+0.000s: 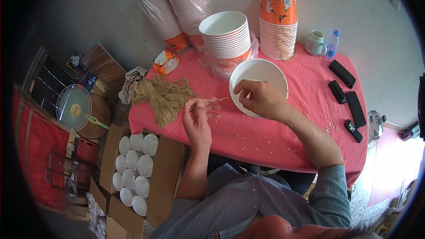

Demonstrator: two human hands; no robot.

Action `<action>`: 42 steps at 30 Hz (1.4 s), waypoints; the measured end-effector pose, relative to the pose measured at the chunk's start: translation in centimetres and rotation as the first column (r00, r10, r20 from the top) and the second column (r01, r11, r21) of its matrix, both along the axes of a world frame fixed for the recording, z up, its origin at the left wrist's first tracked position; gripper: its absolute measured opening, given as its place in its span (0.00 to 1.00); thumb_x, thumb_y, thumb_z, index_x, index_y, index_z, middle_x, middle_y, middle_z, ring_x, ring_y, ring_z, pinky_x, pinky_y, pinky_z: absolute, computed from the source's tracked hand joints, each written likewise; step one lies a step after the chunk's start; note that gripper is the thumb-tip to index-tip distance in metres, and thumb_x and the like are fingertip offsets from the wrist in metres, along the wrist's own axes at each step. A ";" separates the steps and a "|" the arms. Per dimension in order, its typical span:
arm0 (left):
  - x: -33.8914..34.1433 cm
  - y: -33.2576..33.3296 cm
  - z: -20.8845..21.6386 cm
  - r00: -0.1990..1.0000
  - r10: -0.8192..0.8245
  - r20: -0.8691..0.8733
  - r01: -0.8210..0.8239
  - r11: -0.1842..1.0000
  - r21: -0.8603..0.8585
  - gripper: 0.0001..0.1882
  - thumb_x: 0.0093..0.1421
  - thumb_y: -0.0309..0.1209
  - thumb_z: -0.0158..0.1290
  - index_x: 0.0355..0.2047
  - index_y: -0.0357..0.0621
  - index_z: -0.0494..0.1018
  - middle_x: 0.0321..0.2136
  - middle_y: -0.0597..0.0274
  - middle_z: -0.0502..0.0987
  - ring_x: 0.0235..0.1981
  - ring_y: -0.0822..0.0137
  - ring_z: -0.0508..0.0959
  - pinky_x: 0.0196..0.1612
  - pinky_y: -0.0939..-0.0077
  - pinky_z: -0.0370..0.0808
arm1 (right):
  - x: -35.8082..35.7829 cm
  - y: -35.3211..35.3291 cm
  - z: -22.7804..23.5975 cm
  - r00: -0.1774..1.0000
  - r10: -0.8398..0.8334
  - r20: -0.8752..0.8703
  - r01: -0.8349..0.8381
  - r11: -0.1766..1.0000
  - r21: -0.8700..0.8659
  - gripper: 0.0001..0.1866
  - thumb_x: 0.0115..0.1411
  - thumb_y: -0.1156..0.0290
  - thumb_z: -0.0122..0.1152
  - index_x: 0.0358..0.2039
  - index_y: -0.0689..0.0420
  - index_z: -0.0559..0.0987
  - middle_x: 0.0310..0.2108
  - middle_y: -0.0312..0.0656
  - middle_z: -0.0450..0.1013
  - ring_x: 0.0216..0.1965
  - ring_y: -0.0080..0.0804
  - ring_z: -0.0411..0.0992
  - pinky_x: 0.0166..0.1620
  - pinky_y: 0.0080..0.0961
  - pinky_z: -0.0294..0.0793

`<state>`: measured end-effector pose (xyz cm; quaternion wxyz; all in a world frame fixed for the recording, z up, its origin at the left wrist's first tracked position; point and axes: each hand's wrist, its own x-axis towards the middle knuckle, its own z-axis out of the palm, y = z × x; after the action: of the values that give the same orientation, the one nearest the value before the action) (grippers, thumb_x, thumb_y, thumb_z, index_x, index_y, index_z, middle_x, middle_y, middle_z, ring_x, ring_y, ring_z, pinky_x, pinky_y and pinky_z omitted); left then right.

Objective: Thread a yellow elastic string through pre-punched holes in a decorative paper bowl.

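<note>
A pale thin cord [215, 99] runs from the fingertips of my left hand [198, 119] toward the near-left rim of a white paper tub [280, 68]. My left thumb and forefinger pinch the cord; the other fingers stick out loosely. Over the mouth of the tub, my right hand [263, 99] is closed with its fingertips bent together. What they hold is hidden. Another strand of tan cord [284, 82] hangs at the tub's right side. Left of my left hand lies a thick bundle of tan cords [164, 99], loosely spread on the red cloth.
Stacked paper tubs [226, 35] stand along the back, some wrapped in plastic. A mug [315, 43], a bottle [332, 44] and several black devices [341, 74] sit at the right. Small white beads dot the red-covered table [212, 137]. A carton [166, 168] of clear cups stands at lower left.
</note>
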<state>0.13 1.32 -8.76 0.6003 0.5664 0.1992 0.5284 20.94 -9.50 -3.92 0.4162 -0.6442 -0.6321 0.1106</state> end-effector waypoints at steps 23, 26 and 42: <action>0.0 0.8 8.5 0.985 -0.125 0.116 0.111 0.986 0.122 0.12 0.80 0.31 0.51 0.58 0.39 0.71 0.29 0.65 0.74 0.25 0.76 0.74 0.27 0.80 0.75 | -2.0 -1.2 1.6 0.992 0.092 -0.087 -0.091 0.996 0.005 0.10 0.65 0.74 0.71 0.47 0.58 0.87 0.23 0.40 0.78 0.25 0.29 0.77 0.33 0.33 0.76; 0.2 0.0 8.5 0.982 -0.182 -0.056 0.190 0.966 0.176 0.12 0.80 0.31 0.52 0.59 0.40 0.72 0.30 0.65 0.76 0.26 0.75 0.76 0.28 0.78 0.75 | -2.8 -1.8 2.8 0.977 0.137 -0.166 -0.136 0.991 0.016 0.10 0.66 0.72 0.72 0.47 0.57 0.87 0.24 0.40 0.79 0.26 0.27 0.77 0.32 0.31 0.76; 0.1 -4.0 2.2 0.944 -0.007 -0.331 0.159 0.886 0.435 0.25 0.76 0.27 0.58 0.70 0.34 0.67 0.46 0.52 0.85 0.47 0.66 0.85 0.50 0.69 0.81 | -2.3 -1.4 2.1 0.826 0.259 -0.501 -0.226 0.966 0.125 0.10 0.78 0.71 0.60 0.45 0.64 0.84 0.29 0.33 0.79 0.27 0.15 0.72 0.30 0.19 0.73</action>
<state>0.26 -2.67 -6.59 0.4328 0.7773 0.1395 0.4348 18.61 -10.92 -1.85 0.5714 -0.4929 -0.5779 0.3109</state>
